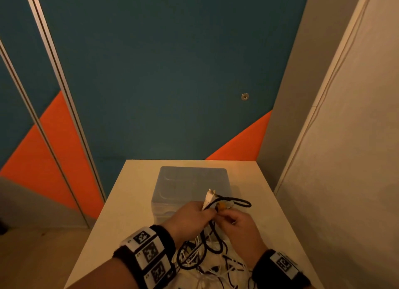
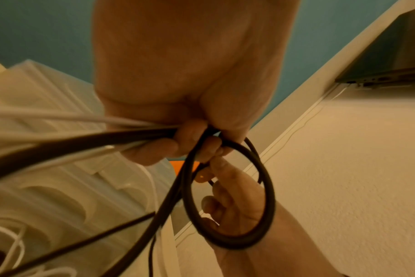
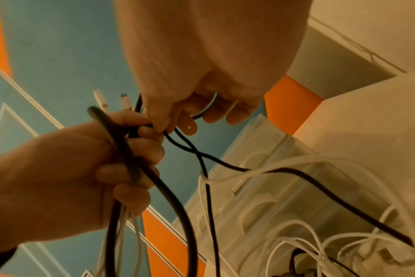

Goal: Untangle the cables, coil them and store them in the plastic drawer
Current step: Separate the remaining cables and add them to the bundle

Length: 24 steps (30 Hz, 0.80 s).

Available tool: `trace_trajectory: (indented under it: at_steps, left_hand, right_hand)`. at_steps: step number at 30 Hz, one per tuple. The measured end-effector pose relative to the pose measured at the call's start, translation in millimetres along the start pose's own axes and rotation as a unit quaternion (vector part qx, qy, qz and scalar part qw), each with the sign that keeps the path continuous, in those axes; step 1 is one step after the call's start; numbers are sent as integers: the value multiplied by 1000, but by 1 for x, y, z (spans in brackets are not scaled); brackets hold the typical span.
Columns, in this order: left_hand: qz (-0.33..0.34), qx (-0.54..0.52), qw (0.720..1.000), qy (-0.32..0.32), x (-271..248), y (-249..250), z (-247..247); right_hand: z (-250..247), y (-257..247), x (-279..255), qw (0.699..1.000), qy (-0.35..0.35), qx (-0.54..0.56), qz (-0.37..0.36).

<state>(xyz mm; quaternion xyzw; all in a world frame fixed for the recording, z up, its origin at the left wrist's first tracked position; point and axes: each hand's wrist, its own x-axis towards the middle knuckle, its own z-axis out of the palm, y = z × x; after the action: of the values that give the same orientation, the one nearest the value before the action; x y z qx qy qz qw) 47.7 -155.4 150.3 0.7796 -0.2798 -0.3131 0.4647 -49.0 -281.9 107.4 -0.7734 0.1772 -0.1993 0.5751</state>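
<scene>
My left hand (image 1: 193, 216) grips a bundle of black and white cables (image 2: 88, 138) above the table. Two white connectors (image 1: 210, 196) stick up out of its fist. A thick black cable forms a loop (image 2: 269, 196) beside my left hand's fingers (image 2: 154, 150). My right hand (image 1: 234, 220) meets the left and pinches a thin black cable (image 3: 190, 144) that carries an orange tag (image 3: 188, 128). The rest of the black and white cables lie in a tangle (image 1: 212, 262) on the table below both hands. The translucent plastic drawer unit (image 1: 192, 180) stands just beyond, its drawers pushed in.
The small white table (image 1: 133, 193) stands against a blue and orange panelled wall (image 1: 164, 83). A beige wall (image 1: 345, 159) runs close along the right. White cable loops (image 3: 296, 241) lie next to the drawer unit's front.
</scene>
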Motion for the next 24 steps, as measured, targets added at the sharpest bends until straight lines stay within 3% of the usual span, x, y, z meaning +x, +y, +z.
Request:
trace_trajectory:
  at_steps: [7,12,15,20,24]
  left_hand:
    - [35,116,990,-69,-1,5,-8]
    - [62,191,970,-137,-3,8,-15]
    - [79,193,972,-109,-2,8,-24]
    - [93,172,978,-70,0,2,-29]
    - [135,50,989,-24,-6,8,-32]
  right_hand:
    - [-5,-3,0,996,88,-14,-21]
    - [-9,-8,-1,999,3,-27,-21]
    - [-12,-5,-1,998,-41,14,53]
    - [-14,-4,-2,986,-34,95,133]
    - [-22,5,-4,972,-73,23,222]
